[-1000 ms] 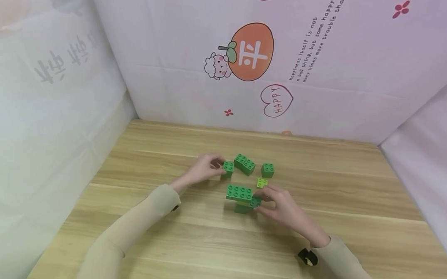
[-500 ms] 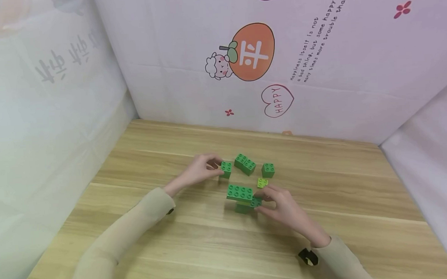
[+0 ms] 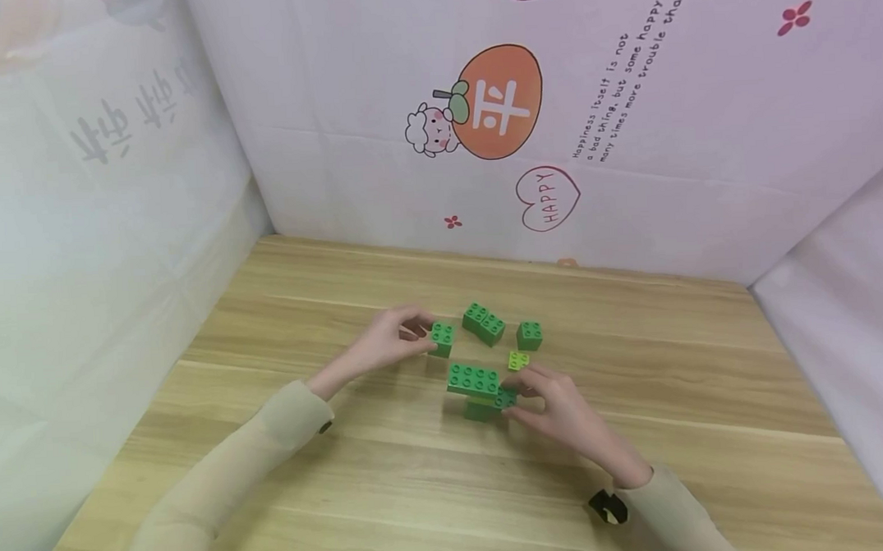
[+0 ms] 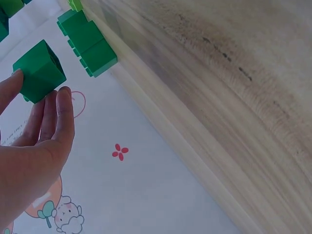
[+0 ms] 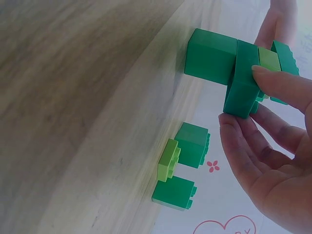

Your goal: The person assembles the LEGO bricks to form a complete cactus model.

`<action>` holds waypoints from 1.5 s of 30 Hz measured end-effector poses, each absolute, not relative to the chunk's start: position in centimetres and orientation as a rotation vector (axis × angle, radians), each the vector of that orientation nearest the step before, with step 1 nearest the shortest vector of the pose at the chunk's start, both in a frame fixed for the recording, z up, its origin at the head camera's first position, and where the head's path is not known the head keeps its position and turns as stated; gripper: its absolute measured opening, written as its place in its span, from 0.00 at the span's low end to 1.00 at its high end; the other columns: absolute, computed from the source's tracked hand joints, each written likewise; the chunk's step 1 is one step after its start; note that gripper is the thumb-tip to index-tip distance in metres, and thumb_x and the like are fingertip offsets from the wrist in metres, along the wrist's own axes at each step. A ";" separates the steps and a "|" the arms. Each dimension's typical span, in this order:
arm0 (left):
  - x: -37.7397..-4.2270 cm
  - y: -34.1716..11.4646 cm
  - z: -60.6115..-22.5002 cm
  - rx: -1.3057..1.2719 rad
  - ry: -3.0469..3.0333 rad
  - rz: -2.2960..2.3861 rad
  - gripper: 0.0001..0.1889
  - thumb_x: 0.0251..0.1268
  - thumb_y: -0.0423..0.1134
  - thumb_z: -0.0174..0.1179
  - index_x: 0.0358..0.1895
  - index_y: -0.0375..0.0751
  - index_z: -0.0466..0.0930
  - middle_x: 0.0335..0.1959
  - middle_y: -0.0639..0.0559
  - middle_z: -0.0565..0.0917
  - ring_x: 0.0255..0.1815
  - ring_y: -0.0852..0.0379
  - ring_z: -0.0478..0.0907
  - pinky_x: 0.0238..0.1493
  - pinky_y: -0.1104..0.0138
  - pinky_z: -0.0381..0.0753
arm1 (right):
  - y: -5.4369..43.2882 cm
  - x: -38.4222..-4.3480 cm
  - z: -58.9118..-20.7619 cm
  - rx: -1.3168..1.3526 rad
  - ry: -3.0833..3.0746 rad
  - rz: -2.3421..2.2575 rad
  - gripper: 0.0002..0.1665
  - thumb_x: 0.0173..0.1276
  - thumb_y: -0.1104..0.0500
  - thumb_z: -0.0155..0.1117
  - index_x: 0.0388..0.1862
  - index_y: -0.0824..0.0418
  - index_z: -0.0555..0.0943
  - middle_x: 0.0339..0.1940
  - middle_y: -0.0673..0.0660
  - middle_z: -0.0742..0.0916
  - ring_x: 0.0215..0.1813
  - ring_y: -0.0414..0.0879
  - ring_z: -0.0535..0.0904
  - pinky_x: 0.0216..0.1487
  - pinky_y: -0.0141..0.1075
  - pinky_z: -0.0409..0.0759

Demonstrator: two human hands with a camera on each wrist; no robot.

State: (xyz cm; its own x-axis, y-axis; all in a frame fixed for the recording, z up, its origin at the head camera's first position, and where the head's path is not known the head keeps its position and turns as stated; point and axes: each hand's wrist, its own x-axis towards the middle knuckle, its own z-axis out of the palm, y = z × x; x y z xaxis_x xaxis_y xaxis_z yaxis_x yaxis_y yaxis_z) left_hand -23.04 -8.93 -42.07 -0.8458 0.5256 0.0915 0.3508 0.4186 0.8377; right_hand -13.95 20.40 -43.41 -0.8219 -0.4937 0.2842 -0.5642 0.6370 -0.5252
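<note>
My left hand (image 3: 385, 339) pinches a green building brick (image 3: 441, 338) between thumb and fingers. In the left wrist view this brick (image 4: 39, 72) is tilted and appears raised off the table. At right, my right hand (image 3: 558, 406) grips the side of a stack of bricks (image 3: 472, 379). The right wrist view shows the stack (image 5: 212, 56) with a green block at the base, a green and a lime layer, then a long green brick on top. Thumb and fingertips pinch the layer just above the base. Part of the stack is hidden by that hand.
Behind the stack, two green bricks (image 3: 483, 323) touch each other on the wooden table (image 3: 391, 483). Another green brick (image 3: 529, 337) and a small lime brick (image 3: 518, 361) lie to their right. A white printed sheet (image 3: 348, 164) rises behind the table.
My left hand has drawn the green brick left, away from the two touching bricks, and slightly nearer to me. My right hand and the stack have stayed in place.
</note>
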 end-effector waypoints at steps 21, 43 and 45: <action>-21.3 -9.9 -40.8 0.810 2.505 1.460 0.20 0.62 0.36 0.68 0.56 0.33 0.80 0.51 0.39 0.85 0.50 0.47 0.84 0.55 0.61 0.87 | 20.3 -14.0 -43.3 0.853 -2.757 0.937 0.19 0.54 0.64 0.77 0.45 0.63 0.84 0.41 0.55 0.87 0.42 0.47 0.86 0.45 0.38 0.90; -19.2 -10.1 -39.2 0.861 2.502 1.474 0.18 0.59 0.34 0.69 0.53 0.35 0.81 0.49 0.43 0.86 0.49 0.49 0.84 0.53 0.62 0.88 | 20.3 -13.9 -43.4 0.867 -2.746 0.934 0.19 0.53 0.63 0.78 0.45 0.63 0.84 0.40 0.55 0.87 0.41 0.46 0.85 0.44 0.36 0.90; -19.1 -10.0 -39.2 0.867 2.503 1.467 0.18 0.59 0.34 0.70 0.53 0.36 0.81 0.49 0.43 0.86 0.49 0.48 0.84 0.53 0.61 0.88 | 20.3 -13.9 -43.4 0.869 -2.743 0.935 0.19 0.53 0.64 0.78 0.45 0.63 0.84 0.40 0.55 0.87 0.41 0.46 0.85 0.44 0.36 0.90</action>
State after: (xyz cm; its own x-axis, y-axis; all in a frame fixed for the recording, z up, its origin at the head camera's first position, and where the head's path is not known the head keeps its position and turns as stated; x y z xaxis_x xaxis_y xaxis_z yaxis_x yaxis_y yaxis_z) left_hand -19.06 -10.02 -39.18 -0.8303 0.5265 0.1829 0.4169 0.3689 0.8307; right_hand -13.87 20.31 -43.45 -0.8289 -0.4832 0.2819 -0.5548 0.6454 -0.5250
